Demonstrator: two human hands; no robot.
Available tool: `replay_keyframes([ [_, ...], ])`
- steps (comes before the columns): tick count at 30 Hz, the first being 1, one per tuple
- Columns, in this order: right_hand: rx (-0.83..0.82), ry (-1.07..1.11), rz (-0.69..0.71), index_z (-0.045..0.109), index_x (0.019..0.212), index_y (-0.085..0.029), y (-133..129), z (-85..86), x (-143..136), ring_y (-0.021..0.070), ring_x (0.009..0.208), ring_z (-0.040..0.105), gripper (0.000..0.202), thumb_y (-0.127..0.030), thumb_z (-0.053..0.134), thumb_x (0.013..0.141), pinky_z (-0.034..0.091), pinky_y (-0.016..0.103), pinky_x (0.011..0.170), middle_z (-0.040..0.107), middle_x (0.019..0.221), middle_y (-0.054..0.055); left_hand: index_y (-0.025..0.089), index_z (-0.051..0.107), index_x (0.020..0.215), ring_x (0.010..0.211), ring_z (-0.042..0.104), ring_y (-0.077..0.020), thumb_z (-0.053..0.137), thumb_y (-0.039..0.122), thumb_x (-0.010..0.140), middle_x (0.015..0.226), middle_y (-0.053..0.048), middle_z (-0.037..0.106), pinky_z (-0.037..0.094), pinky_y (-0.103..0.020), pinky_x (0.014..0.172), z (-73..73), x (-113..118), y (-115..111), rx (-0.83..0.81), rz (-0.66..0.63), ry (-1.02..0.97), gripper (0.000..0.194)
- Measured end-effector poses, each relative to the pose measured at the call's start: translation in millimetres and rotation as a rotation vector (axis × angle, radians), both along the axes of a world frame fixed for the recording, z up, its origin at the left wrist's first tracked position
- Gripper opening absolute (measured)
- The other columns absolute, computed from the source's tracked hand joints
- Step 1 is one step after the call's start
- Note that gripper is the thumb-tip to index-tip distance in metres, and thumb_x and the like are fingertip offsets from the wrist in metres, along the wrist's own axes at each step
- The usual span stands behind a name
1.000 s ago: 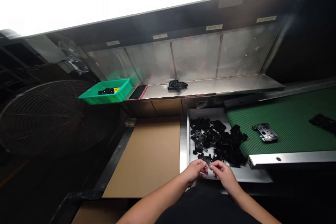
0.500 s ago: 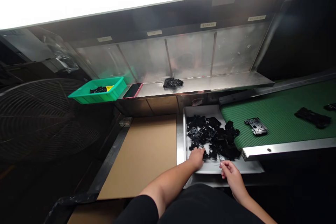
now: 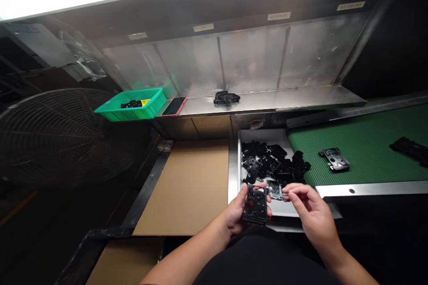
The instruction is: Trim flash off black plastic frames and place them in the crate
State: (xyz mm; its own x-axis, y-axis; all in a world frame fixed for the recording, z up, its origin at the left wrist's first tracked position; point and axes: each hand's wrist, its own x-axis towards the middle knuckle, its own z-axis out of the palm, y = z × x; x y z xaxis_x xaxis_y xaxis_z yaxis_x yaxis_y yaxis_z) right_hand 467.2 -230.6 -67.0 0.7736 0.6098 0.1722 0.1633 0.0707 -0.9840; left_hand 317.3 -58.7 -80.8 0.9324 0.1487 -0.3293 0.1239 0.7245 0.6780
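Well above and ahead of both hands, four pale labels (image 3: 279,16) line the panel, their writing too blurred to read. Far ahead to the hands' left, a green bin (image 3: 133,115) contains small black pieces (image 3: 131,104) and something yellow (image 3: 145,102). Just beyond the hands, a white tray (image 3: 286,208) carries a heap of black parts (image 3: 262,162). The left hand (image 3: 235,213) grips a black plate (image 3: 256,205) between thumb and fingers; it is flat, roughly rectangular, with holes and raised edges. Beside it, the right hand (image 3: 316,216) pinches a thin, pale pin (image 3: 285,194) between thumb and fingertips.
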Motion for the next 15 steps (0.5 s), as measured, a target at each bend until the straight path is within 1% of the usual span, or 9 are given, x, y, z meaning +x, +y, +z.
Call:
replay_keyframes([
  [2,0.031,-0.068,0.079,0.073,0.096,-0.022,5,17.2,-6,0.0264,0.105,0.073,0.017,-0.038,0.070,0.101,0.063,0.038,0.092,0.077,0.111,0.013,0.020,0.060,0.142,0.082,0.075,-0.0225,0.054,0.084,0.090,0.105,-0.010,0.072,0.056,-0.035,0.078,16.7,-3,-6,-0.136,0.078,-0.055,0.083],
  [3,0.042,-0.088,0.106,0.073,0.098,-0.023,7,23.8,-9,0.0261,0.107,0.074,0.013,-0.035,0.069,0.102,0.063,0.038,0.093,0.078,0.112,0.012,0.019,0.062,0.140,0.080,0.076,-0.0232,0.053,0.084,0.090,0.102,-0.010,0.072,0.056,-0.034,0.075,23.4,-3,-8,-0.169,0.105,-0.069,0.083],
  [6,0.074,-0.122,0.184,0.071,0.101,-0.025,15,36.7,-18,0.0232,0.103,0.077,0.007,-0.028,0.066,0.103,0.064,0.036,0.094,0.079,0.111,0.009,0.018,0.064,0.138,0.078,0.076,-0.0239,0.047,0.083,0.094,0.099,-0.011,0.074,0.056,-0.034,0.072,36.7,-6,-14,-0.212,0.155,-0.071,0.080],
  [7,0.086,-0.126,0.225,0.071,0.101,-0.025,18,39.2,-21,0.0221,0.099,0.078,0.006,-0.027,0.066,0.104,0.065,0.035,0.091,0.079,0.109,0.008,0.019,0.064,0.139,0.077,0.076,-0.0235,0.044,0.082,0.096,0.097,-0.011,0.075,0.056,-0.034,0.073,39.0,-7,-15,-0.217,0.158,-0.062,0.079],
  [9,0.101,-0.119,0.311,0.070,0.103,-0.026,24,42.3,-26,0.0191,0.086,0.077,0.006,-0.025,0.065,0.104,0.066,0.031,0.077,0.079,0.106,0.007,0.020,0.064,0.139,0.076,0.075,-0.0230,0.037,0.079,0.100,0.092,-0.011,0.076,0.055,-0.034,0.075,41.5,-10,-17,-0.219,0.167,-0.049,0.077],
  [10,0.101,-0.119,0.350,0.070,0.103,-0.026,27,43.2,-29,0.0178,0.081,0.076,0.006,-0.024,0.065,0.104,0.065,0.029,0.071,0.078,0.105,0.006,0.019,0.064,0.140,0.077,0.074,-0.0229,0.036,0.078,0.101,0.090,-0.010,0.076,0.055,-0.035,0.076,41.8,-12,-17,-0.221,0.178,-0.049,0.076],
  [11,0.098,-0.129,0.382,0.071,0.104,-0.027,30,44.0,-32,0.0172,0.079,0.076,0.007,-0.023,0.065,0.104,0.064,0.028,0.067,0.078,0.104,0.006,0.018,0.065,0.139,0.078,0.074,-0.0226,0.036,0.076,0.102,0.090,-0.010,0.076,0.055,-0.034,0.078,41.7,-13,-17,-0.228,0.194,-0.051,0.074],
  [12,0.096,-0.153,0.408,0.071,0.104,-0.027,33,44.7,-34,0.0171,0.081,0.076,0.008,-0.022,0.065,0.104,0.064,0.028,0.069,0.079,0.103,0.005,0.017,0.066,0.137,0.079,0.073,-0.0219,0.037,0.074,0.103,0.091,-0.010,0.076,0.054,-0.034,0.078,41.3,-15,-17,-0.237,0.219,-0.052,0.072],
  [15,0.110,-0.265,0.490,0.071,0.106,-0.029,42,46.7,-41,0.0175,0.094,0.079,0.013,-0.018,0.067,0.102,0.064,0.029,0.088,0.081,0.099,0.002,0.014,0.071,0.129,0.081,0.070,-0.0178,0.043,0.071,0.103,0.090,-0.007,0.074,0.053,-0.029,0.079,38.9,-19,-15,-0.283,0.279,-0.039,0.069],
])
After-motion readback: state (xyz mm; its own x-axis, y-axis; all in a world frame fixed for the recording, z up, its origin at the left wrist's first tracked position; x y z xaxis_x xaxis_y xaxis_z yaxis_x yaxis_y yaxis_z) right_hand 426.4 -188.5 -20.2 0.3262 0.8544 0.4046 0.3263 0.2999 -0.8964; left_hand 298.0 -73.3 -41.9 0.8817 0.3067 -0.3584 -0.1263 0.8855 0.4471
